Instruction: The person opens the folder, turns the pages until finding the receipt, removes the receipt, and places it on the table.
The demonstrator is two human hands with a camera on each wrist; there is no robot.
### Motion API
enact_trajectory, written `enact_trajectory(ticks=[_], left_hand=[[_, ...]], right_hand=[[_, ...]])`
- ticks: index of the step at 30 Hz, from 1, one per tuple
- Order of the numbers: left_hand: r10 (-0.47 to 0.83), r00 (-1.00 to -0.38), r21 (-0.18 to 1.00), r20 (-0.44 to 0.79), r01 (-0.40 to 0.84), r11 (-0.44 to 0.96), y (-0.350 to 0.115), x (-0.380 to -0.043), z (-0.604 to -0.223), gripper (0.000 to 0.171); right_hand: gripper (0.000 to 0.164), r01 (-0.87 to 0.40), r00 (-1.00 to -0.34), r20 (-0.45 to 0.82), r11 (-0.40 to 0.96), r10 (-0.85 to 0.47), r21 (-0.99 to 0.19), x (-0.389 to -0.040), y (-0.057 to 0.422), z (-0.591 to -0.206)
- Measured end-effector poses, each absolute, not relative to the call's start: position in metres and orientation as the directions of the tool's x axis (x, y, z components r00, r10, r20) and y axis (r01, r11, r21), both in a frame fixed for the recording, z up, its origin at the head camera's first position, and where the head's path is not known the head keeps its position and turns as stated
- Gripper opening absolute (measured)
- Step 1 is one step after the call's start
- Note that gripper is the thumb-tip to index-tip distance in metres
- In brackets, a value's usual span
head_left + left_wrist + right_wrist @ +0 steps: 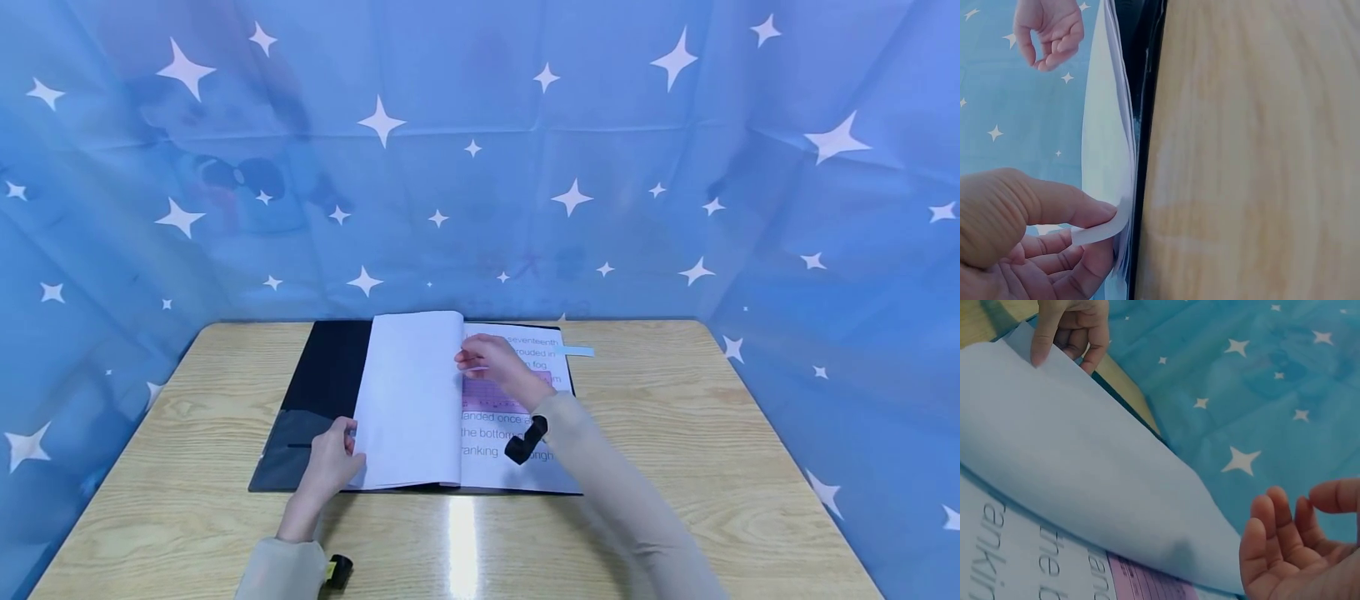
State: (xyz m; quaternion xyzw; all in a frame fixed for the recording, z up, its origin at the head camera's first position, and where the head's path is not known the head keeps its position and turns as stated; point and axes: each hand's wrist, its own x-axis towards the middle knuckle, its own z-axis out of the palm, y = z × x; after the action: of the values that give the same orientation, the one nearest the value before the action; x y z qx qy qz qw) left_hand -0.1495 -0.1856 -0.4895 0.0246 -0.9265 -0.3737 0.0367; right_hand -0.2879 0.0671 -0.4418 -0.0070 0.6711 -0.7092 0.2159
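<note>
A black folder (339,358) lies spread on the table, with white sheets bound in it. My left hand (330,454) pinches the outer edge of a blank white page (408,392) between thumb and fingers, near its lower left corner. In the left wrist view that page edge (1100,232) bends up between the fingertips. My right hand (498,367) hovers beside the page fold, its fingers loosely curled around nothing. Below it, a purple note (491,398) covers part of the printed right-hand page (517,475). A light blue tab (579,352) sticks out at that page's right edge.
The wooden table (660,400) extends on both sides of the folder. Behind it hangs a blue curtain (465,192) with white stars. A black strap (528,442) dangles at the right wrist, over the printed page.
</note>
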Motion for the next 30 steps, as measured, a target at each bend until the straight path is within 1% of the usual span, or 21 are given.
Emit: enact_trajectory(ticks=[8, 11, 15, 24, 27, 30], left_hand=[[-0.075, -0.997, 0.692, 0.003, -0.052, 0.720, -0.185, -0.152, -0.490, 0.045], [-0.080, -0.997, 0.679, -0.010, -0.066, 0.731, -0.185, -0.153, -0.490, 0.050], [-0.089, -0.996, 0.654, -0.006, -0.072, 0.753, -0.185, -0.153, -0.489, 0.052], [-0.075, -0.997, 0.616, 0.007, -0.055, 0.786, -0.183, -0.151, -0.488, 0.036], [-0.064, -0.998, 0.618, 0.020, -0.038, 0.785, -0.183, -0.151, -0.488, 0.033], [-0.041, -0.999, 0.621, 0.035, -0.011, 0.783, -0.183, -0.151, -0.489, 0.030]], right_hand=[[0.032, 0.312, -0.911, -0.309, 0.033, -0.274, -0.949, -0.289, 0.096, -0.444], [0.036, 0.303, -0.914, -0.307, 0.057, -0.264, -0.951, -0.290, 0.109, -0.445], [0.034, 0.293, -0.919, -0.301, 0.070, -0.256, -0.954, -0.292, 0.125, -0.447], [0.040, 0.302, -0.917, -0.323, 0.125, -0.233, -0.945, -0.291, 0.150, -0.448], [0.038, 0.296, -0.922, -0.320, 0.136, -0.217, -0.945, -0.290, 0.157, -0.448], [0.031, 0.284, -0.929, -0.312, 0.156, -0.200, -0.946, -0.289, 0.164, -0.449]])
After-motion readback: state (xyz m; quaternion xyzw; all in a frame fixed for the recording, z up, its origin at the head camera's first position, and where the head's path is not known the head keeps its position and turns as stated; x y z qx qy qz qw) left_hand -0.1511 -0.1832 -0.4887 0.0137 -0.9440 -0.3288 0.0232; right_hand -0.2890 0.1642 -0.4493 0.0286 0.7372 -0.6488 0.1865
